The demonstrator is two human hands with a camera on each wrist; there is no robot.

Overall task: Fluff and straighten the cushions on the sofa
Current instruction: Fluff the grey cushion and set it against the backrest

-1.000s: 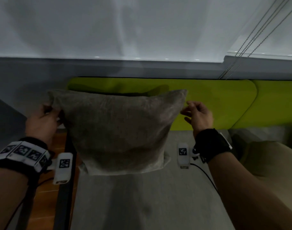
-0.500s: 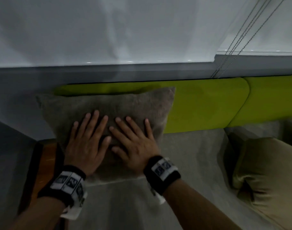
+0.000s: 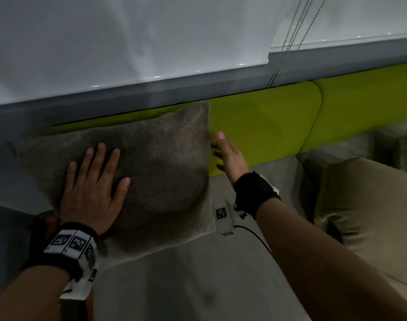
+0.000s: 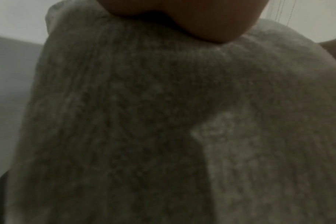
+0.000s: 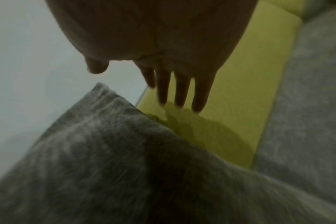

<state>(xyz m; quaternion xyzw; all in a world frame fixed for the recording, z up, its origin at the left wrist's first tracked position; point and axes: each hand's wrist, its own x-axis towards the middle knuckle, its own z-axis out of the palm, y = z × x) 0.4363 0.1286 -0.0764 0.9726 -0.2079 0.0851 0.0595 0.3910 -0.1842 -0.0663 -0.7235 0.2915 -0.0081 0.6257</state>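
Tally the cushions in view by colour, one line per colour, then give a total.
Grey throw cushion: 1, under the left hand, with the right hand at its right edge
Green back cushions: 2
Tan cushion: 1
Total: 4
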